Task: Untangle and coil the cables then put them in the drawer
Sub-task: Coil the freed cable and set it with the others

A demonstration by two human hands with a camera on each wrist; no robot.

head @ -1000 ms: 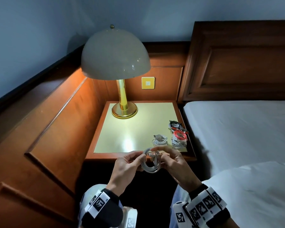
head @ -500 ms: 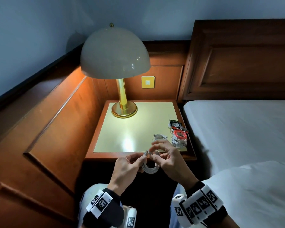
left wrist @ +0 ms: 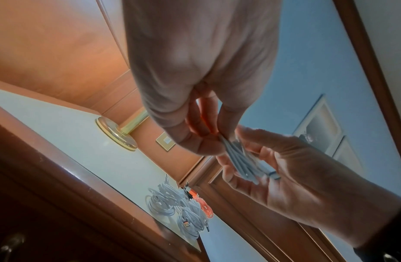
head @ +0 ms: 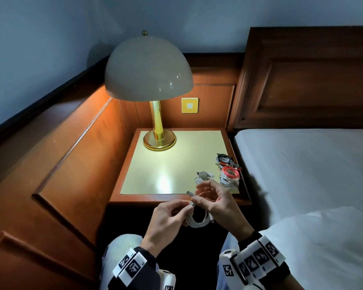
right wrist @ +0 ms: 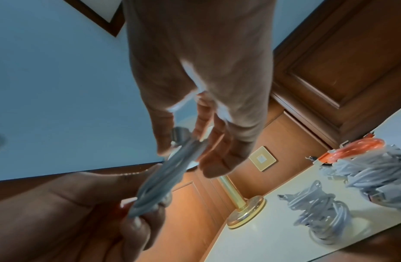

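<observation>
I hold a white cable coil (head: 197, 222) in the air just in front of the nightstand (head: 166, 164). My left hand (head: 184, 210) pinches the coil's strands at its upper left. My right hand (head: 197, 198) pinches the cable's loose end, and the metal plug (head: 189, 192) sticks out up and left. The left wrist view shows the strands (left wrist: 242, 163) fanned between both hands. In the right wrist view the bundle (right wrist: 159, 180) runs from my right fingertips down to my left thumb. Coiled cables lie on the nightstand's right side: a white one (head: 204, 177), a red and white one (head: 230, 174), a dark mixed one (head: 224, 159).
A brass lamp (head: 149, 70) with a dome shade stands at the nightstand's back left. The bed (head: 302, 164) lies close on the right, and wood panelling runs along the left wall. A metal knob (left wrist: 11, 242) shows on the dark front below the nightstand top.
The coil has dropped a little lower between my hands. My right hand has shifted from over the coil to pinching the plug end, which now points up and left.
</observation>
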